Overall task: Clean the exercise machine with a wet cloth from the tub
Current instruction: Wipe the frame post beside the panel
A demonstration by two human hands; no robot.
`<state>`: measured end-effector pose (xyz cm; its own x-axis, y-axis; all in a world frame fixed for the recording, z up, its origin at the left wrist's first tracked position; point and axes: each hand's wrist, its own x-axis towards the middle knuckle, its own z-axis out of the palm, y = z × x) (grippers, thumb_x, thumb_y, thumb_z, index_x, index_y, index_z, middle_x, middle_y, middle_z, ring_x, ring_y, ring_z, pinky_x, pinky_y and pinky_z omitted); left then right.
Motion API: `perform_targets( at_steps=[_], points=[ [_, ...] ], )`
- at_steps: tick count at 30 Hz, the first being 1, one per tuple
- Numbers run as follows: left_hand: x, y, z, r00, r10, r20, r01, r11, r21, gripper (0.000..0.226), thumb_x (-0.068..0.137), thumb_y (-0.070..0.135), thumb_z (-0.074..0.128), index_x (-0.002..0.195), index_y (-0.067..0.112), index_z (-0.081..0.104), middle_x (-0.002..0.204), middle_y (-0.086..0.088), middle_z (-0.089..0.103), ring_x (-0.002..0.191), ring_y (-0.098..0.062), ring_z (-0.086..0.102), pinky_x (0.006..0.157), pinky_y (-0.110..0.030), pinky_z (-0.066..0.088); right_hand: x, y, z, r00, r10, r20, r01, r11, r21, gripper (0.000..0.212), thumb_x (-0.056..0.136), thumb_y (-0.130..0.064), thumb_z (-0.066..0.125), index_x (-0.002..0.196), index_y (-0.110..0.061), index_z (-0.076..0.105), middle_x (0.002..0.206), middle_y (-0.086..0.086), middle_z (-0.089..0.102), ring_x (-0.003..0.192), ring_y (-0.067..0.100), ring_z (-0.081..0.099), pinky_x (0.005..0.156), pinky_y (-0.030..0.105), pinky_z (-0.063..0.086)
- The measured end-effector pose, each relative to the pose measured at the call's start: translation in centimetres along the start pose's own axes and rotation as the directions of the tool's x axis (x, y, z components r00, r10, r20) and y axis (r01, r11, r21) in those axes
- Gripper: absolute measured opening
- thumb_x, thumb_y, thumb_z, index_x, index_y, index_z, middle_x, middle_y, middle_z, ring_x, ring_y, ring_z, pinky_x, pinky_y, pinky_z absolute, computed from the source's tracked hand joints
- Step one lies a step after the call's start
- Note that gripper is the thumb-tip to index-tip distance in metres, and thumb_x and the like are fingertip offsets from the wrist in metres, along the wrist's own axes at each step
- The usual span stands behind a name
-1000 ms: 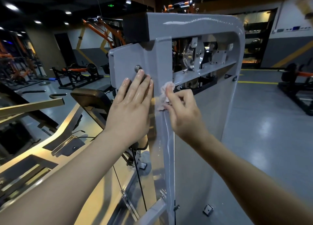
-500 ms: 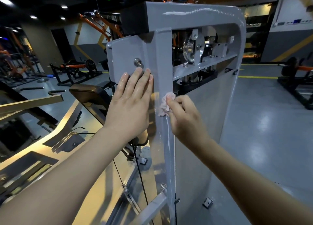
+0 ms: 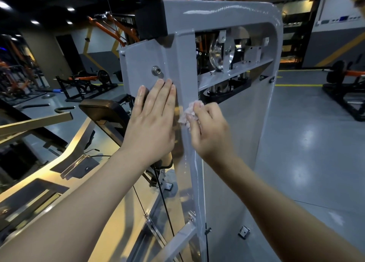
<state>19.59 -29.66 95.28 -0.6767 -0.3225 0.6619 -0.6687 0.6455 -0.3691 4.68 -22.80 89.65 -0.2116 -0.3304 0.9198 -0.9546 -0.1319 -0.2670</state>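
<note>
One cloth [image 3: 186, 113], pinched in the right hand [image 3: 209, 131], could slip on the slick machine frame [image 3: 185, 64]; left hand [image 3: 150, 123] lies flat.

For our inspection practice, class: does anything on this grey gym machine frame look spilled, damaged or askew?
Nothing looks damaged or askew. One oddity: a glossy wet streak runs down the grey painted metal upright below the small pale crumpled cloth held by the right hand, probably wiping water.
</note>
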Motion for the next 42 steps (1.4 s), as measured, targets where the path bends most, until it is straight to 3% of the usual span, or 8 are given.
perform_targets(
  at_steps=[6,12,16,20,26,32,39,42],
  points=[
    [-0.4,0.5,0.3,1.000,0.013,0.019,-0.014,1.000,0.012,0.086,0.087,0.022,0.043,0.163,0.004,0.006,0.171,-0.013,0.004,0.159,-0.024,-0.001,0.125,-0.047,-0.014,-5.0,1.0,1.6,0.998,0.042,0.037,-0.041,0.999,-0.035,0.027,0.097,0.003,0.058,0.122,0.012,0.064,0.097,0.014,0.060,0.083,0.020,0.055,0.077,0.027,0.052],
    [-0.1,0.6,0.9,1.000,0.013,-0.004,-0.013,0.999,0.032,0.085,0.096,0.037,0.048,0.163,0.004,0.007,0.171,-0.013,0.004,0.159,-0.023,-0.001,0.124,-0.046,-0.016,-4.3,1.5,0.6,0.995,-0.037,0.090,0.040,0.999,-0.023,0.013,0.094,0.010,0.057,0.093,0.000,0.067,0.087,0.008,0.058,0.075,0.017,0.048,0.067,0.028,0.047],
    [0.0,0.7,1.2,0.999,-0.006,-0.051,0.007,1.000,0.017,0.076,0.102,0.041,0.041,0.163,0.006,0.012,0.171,-0.012,0.007,0.159,-0.023,0.001,0.124,-0.044,-0.017,-4.5,1.0,1.2,0.995,0.059,0.078,-0.057,0.998,-0.025,0.026,0.098,-0.001,0.055,0.120,0.010,0.064,0.099,0.014,0.061,0.085,0.020,0.055,0.074,0.024,0.048],
    [0.2,0.4,1.9,0.998,0.012,-0.062,-0.008,0.998,0.062,0.078,0.105,0.051,0.040,0.162,0.005,0.013,0.171,-0.013,0.008,0.159,-0.026,0.004,0.123,-0.045,-0.017,-7.4,1.5,1.8,0.992,0.065,0.107,-0.068,0.997,0.025,0.030,0.094,-0.004,0.047,0.115,0.010,0.063,0.103,0.017,0.061,0.093,0.022,0.056,0.085,0.027,0.051],
    [0.2,0.5,2.2,0.997,0.010,-0.073,-0.005,0.998,0.065,0.083,0.102,0.054,0.041,0.162,0.004,0.013,0.171,-0.015,0.009,0.158,-0.027,0.005,0.123,-0.046,-0.017,-5.4,1.5,2.1,0.985,0.167,0.054,-0.171,0.980,0.100,0.017,0.089,0.009,0.062,0.101,-0.002,0.061,0.097,0.009,0.060,0.088,0.013,0.048,0.076,0.010,0.037],
    [0.7,0.6,2.4,1.000,-0.003,-0.016,0.004,0.999,0.046,0.104,0.093,0.080,0.021,0.162,0.003,0.013,0.170,-0.016,0.009,0.158,-0.029,0.005,0.121,-0.047,-0.020,-9.3,2.5,2.0,0.983,0.147,0.110,-0.164,0.972,0.167,0.033,0.085,0.015,0.063,0.092,-0.015,0.050,0.088,0.000,0.049,0.078,0.008,0.043,0.070,0.013,0.039],
    [0.0,1.4,2.1,1.000,-0.021,-0.011,0.022,0.997,0.077,0.110,0.090,0.069,0.050,0.162,0.003,0.000,0.171,-0.016,0.000,0.158,-0.030,-0.002,0.123,-0.053,-0.012,-5.5,2.4,1.1,0.978,0.186,0.094,-0.197,0.972,0.124,0.007,0.093,0.001,0.062,0.092,-0.005,0.063,0.090,-0.002,0.055,0.084,0.001,0.040,0.074,0.004,0.032],
    [0.2,1.3,2.1,1.000,-0.024,0.014,0.024,1.000,0.019,0.118,0.086,0.087,0.027,0.161,0.000,0.003,0.170,-0.018,0.003,0.158,-0.032,0.000,0.124,-0.050,-0.013,-9.1,2.6,1.3,0.969,0.201,0.144,-0.221,0.966,0.133,0.020,0.090,0.008,0.062,0.085,-0.010,0.055,0.089,-0.016,0.040,0.079,0.000,0.038,0.069,0.010,0.031]
  ],
)
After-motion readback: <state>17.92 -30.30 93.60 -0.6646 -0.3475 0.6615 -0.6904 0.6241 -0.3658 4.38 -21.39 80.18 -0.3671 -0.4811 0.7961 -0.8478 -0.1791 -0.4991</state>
